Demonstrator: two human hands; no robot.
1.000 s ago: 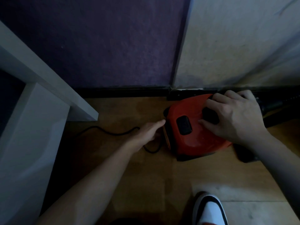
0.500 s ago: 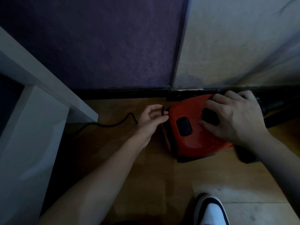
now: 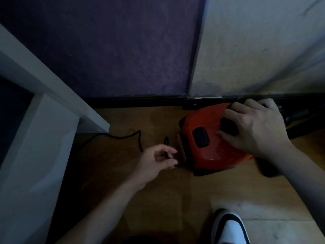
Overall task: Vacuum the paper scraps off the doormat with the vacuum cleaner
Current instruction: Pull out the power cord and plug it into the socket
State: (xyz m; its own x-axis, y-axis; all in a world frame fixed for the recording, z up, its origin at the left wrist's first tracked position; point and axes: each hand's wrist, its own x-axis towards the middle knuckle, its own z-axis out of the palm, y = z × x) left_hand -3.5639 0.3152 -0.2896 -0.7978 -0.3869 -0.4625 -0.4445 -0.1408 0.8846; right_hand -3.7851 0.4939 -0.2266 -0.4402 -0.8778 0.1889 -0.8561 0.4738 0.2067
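Dim wood floor (image 3: 158, 199) at the wall corner: red vacuum cleaner (image 3: 207, 138) sits against the baseboard, right hand (image 3: 256, 127) pressed flat on top, fingers spread. Left hand (image 3: 156, 161) has pulled back from the vacuum's rear, now pinching the black power cord (image 3: 112, 136), drawing it out. Likely still setup; doormat and scraps not in view.
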